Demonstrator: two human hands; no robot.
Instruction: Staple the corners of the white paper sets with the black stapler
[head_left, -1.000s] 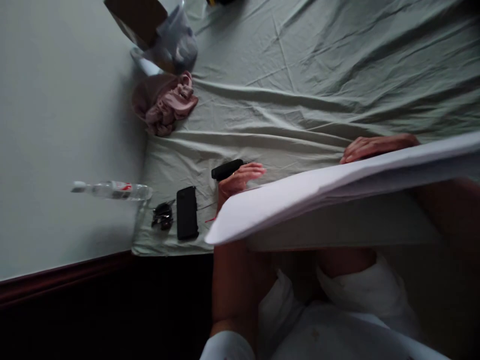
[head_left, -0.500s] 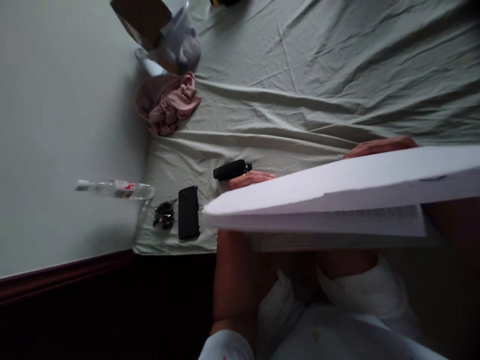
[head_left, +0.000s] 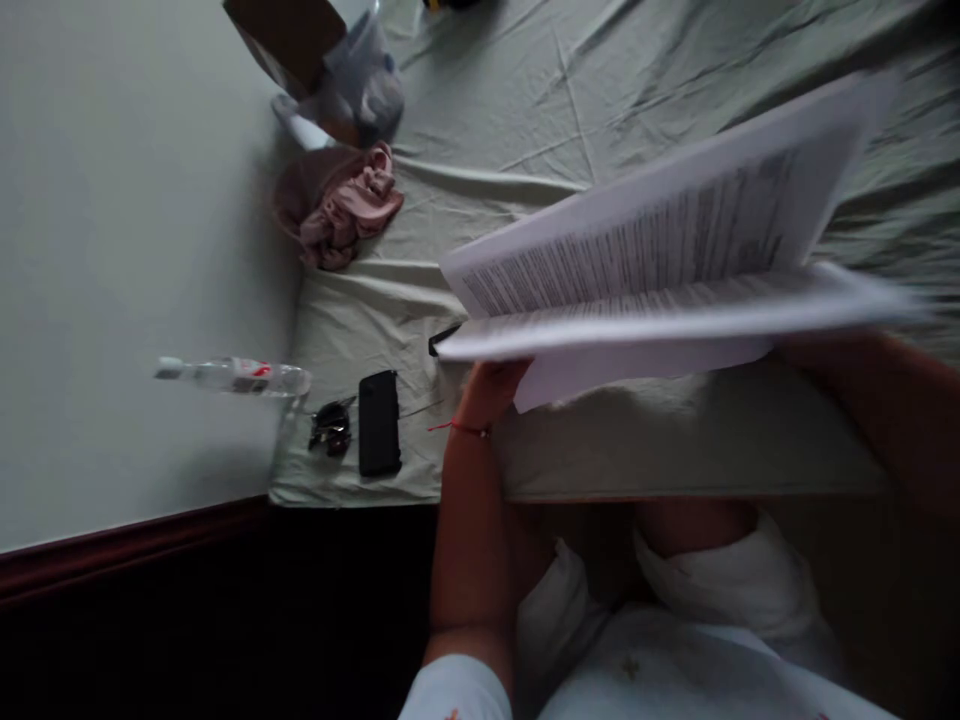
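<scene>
A stack of printed paper sheets (head_left: 660, 250) is lifted above the green bed sheet (head_left: 525, 120), with its top pages fanned upward. My left hand (head_left: 491, 385) grips the stack's lower left corner from beneath; a thin red string circles its wrist. Only my right forearm (head_left: 885, 400) shows, reaching under the right side of the stack. The papers hide that hand.
A black phone (head_left: 378, 422) and a dark small object like sunglasses (head_left: 330, 430) lie at the bed's corner. A clear bottle (head_left: 232, 376) lies beside them against the pale wall (head_left: 112, 250). A black device (head_left: 442, 340) peeks from under the papers. Farther off lie pink cloth (head_left: 341, 205), a plastic bag (head_left: 364, 85) and a cardboard box (head_left: 281, 35).
The papers have swung upward and opened, now showing printed text. My left hand went from above the stack's edge to beneath its corner. My right hand's fingers have gone out of sight.
</scene>
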